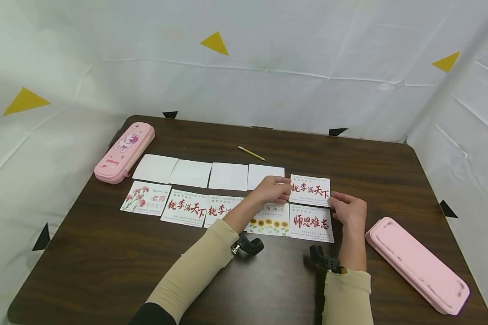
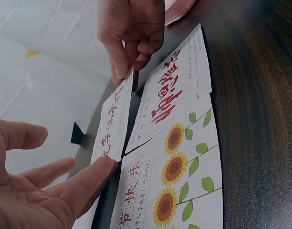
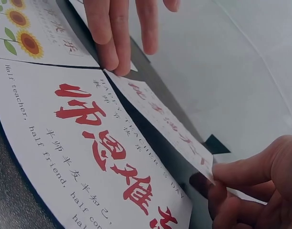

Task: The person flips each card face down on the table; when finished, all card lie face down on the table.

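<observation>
My right hand [image 1: 351, 211] pinches the right edge of a white greeting card [image 1: 310, 190] with red lettering, thumb against fingers, and that edge is tilted up off the table in the right wrist view. My left hand [image 1: 273, 189] is at the card's left end, its extended fingertips [image 2: 104, 164] right at the corner and the thumb apart. Just below lies another card with red lettering [image 1: 311, 222]. Beside that one, under my left forearm, is a sunflower card [image 1: 268, 225], partly covered in the head view.
Several blank white cards [image 1: 228, 176] form the far row. A carnation card [image 1: 145, 198] and more red-lettered cards [image 1: 185, 207] lie in front of them. A pencil [image 1: 251, 153] is behind. One pink pencil case [image 1: 124, 151] sits at left, another pink case [image 1: 416, 264] at right.
</observation>
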The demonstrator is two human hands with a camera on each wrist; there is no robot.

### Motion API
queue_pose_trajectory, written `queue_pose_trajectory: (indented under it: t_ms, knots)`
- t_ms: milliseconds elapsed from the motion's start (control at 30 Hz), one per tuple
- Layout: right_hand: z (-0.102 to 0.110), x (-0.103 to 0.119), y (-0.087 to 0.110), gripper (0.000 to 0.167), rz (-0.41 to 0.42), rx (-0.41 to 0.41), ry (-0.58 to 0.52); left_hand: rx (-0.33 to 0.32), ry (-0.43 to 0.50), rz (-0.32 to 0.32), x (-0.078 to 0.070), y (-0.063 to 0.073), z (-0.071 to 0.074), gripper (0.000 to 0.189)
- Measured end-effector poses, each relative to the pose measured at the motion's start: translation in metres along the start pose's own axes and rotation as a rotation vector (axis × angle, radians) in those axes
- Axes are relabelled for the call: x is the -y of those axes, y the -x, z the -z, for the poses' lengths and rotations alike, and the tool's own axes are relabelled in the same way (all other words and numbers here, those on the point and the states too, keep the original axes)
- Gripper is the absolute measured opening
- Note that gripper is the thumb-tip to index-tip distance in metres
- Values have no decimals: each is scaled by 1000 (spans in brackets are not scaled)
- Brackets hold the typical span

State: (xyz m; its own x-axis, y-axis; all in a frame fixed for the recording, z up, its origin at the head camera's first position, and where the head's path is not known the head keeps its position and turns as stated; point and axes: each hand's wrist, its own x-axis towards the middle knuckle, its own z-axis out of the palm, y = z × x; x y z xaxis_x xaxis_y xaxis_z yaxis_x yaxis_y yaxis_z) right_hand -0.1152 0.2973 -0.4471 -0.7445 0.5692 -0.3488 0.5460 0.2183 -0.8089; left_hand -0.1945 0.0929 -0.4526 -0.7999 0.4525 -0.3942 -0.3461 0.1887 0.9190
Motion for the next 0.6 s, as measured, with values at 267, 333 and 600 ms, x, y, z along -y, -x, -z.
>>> queue_pose_trajectory:
  t_ms: [267,333,600]
  knots:
    - [-2,-1,-3,36,-20,-7,-28,8,-22,-11,0,2,-1,45]
    - [-1,-2,-3,37,-25,-4,-39,6,-34,-14,-1,4,-2,44]
    - [2,-2,-6,36,-38,-17,-76,-3,-41,-28,-3,10,-5,42]
